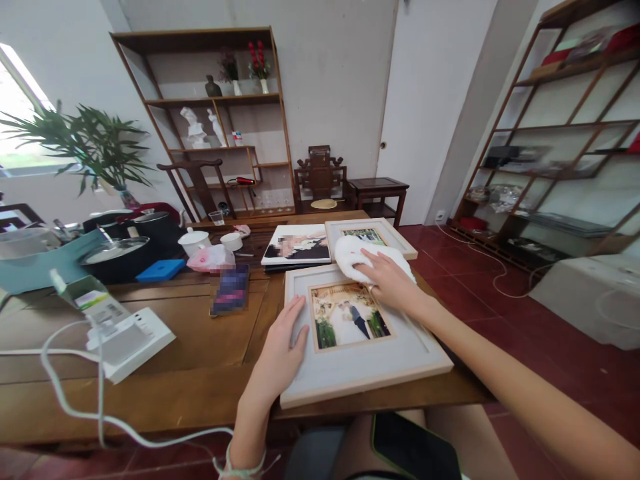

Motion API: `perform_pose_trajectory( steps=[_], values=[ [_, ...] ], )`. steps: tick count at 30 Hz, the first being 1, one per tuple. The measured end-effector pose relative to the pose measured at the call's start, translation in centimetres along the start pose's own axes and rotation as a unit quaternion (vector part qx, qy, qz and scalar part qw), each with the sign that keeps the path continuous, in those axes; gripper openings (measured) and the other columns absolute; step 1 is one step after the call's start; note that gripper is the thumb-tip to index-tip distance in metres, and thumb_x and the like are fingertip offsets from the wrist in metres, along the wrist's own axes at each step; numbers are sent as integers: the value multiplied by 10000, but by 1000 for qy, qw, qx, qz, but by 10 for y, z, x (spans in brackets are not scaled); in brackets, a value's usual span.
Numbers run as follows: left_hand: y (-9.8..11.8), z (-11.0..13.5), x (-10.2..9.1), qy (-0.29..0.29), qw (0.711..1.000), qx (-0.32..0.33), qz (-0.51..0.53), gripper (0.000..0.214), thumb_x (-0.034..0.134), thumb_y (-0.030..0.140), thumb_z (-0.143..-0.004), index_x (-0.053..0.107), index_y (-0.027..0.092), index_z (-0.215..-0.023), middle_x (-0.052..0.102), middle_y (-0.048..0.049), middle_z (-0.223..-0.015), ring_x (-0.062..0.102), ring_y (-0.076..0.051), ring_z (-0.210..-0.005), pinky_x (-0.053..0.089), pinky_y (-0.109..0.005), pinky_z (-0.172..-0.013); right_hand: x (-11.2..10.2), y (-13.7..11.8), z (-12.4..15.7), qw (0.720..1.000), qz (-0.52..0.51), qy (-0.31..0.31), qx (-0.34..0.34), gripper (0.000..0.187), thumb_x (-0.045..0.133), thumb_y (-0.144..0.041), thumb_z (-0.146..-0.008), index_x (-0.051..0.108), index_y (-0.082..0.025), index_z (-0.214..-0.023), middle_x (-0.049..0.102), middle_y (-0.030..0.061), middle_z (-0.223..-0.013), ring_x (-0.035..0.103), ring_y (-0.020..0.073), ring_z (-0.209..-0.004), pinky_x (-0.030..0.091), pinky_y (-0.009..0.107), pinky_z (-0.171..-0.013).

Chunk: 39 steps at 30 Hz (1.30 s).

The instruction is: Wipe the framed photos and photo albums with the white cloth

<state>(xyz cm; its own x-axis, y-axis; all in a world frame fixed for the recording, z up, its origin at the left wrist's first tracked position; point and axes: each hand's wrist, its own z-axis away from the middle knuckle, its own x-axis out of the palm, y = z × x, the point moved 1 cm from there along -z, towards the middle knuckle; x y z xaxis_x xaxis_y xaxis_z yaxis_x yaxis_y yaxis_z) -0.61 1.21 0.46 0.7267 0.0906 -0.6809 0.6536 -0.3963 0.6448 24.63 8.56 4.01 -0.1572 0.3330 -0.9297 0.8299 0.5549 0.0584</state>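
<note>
A light wooden picture frame (370,390) with a wide white mat lies flat near the table's front edge, a wedding photo (353,317) in its middle. My left hand (285,347) rests along the frame's left side, fingers stretched out. In my right hand (387,277) is a bunched white cloth (345,257), held over the frame's far right part. Right behind lies a second picture frame (405,248), partly hidden by the cloth. Beside that one, a photo print (300,245) sits on top of something dark.
On the wooden table (200,373), a white power strip (137,343) and its cable (60,393) lie to the left. Farther back stand a lidded pan (117,253), a blue box (160,270), white cups (194,241) and a pink bag (213,257). A dark phone-like object (231,290) lies mid-table.
</note>
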Motion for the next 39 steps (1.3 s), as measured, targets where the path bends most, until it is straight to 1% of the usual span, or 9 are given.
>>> perform_pose_trajectory(
  steps=[4, 7, 14, 18, 22, 28, 33, 36, 39],
  values=[
    [-1, 0, 0, 8, 1000, 0, -5, 459, 427, 241, -886, 446, 155, -1337, 459, -122, -1418, 405, -217, -1328, 299, -422, -1122, 2, -2, -10, 998, -25, -56, -28, 524, 469, 1, -691, 596, -151, -1176, 532, 166, -1327, 336, 293, -1339, 258, 523, -1062],
    [-1, -1, 0, 27, 1000, -7, -3, 439, 430, 246, -887, 466, 158, -1316, 494, -121, -1385, 439, -215, -1302, 324, -409, -1108, -4, -14, 0, 995, -45, -81, -37, 464, 471, -22, -718, 630, -159, -1132, 571, 176, -1275, 404, 290, -1294, 274, 503, -1054],
    [-2, -2, 1, 37, 999, -7, 4, 432, 428, 249, -886, 486, 133, -1298, 511, -130, -1366, 451, -218, -1289, 322, -407, -1107, -59, -61, 59, 972, -136, -185, -48, 378, 457, -63, -726, 661, -196, -1015, 625, 139, -1185, 530, 286, -1159, 380, 454, -968],
    [-2, -2, 1, 40, 999, -7, 7, 434, 430, 250, -883, 490, 133, -1297, 514, -131, -1363, 459, -218, -1281, 327, -410, -1102, -82, -82, 81, 955, -186, -225, -48, 373, 447, -52, -697, 664, -197, -962, 628, 123, -1189, 478, 280, -1225, 389, 417, -965],
    [-2, -1, 1, 37, 999, -6, 10, 438, 438, 253, -880, 494, 134, -1297, 518, -133, -1359, 466, -223, -1276, 332, -405, -1099, -72, -79, 79, 954, -202, -217, -47, 473, 456, -33, -654, 650, -211, -1047, 568, 115, -1298, 397, 250, -1304, 341, 410, -1032],
    [-2, -2, 0, 30, 999, -4, 11, 433, 447, 255, -876, 501, 152, -1293, 521, -125, -1358, 462, -230, -1280, 330, -422, -1100, -34, -41, 55, 982, -120, -145, -28, 604, 470, -21, -662, 564, -205, -1229, 431, 123, -1430, 302, 236, -1361, 241, 460, -1106],
    [-3, -3, 0, 29, 999, -1, 12, 436, 451, 255, -874, 493, 159, -1297, 523, -122, -1357, 468, -226, -1274, 334, -425, -1097, -15, -15, 29, 994, -65, -83, -21, 597, 464, -2, -676, 549, -163, -1245, 478, 151, -1387, 307, 250, -1358, 228, 476, -1110],
    [-4, -3, 0, 31, 999, -5, 14, 437, 453, 261, -873, 495, 149, -1293, 524, -128, -1355, 471, -227, -1271, 338, -426, -1094, -12, -16, 21, 995, -53, -80, -18, 580, 460, 11, -676, 575, -168, -1216, 494, 132, -1378, 317, 262, -1353, 223, 489, -1106],
    [-4, -2, 0, 33, 999, -5, 16, 429, 460, 265, -869, 508, 151, -1279, 532, -127, -1346, 477, -229, -1266, 345, -425, -1090, -19, -33, 27, 992, -64, -103, -24, 550, 459, 11, -673, 605, -168, -1172, 498, 133, -1374, 331, 283, -1343, 228, 510, -1094]
  ],
)
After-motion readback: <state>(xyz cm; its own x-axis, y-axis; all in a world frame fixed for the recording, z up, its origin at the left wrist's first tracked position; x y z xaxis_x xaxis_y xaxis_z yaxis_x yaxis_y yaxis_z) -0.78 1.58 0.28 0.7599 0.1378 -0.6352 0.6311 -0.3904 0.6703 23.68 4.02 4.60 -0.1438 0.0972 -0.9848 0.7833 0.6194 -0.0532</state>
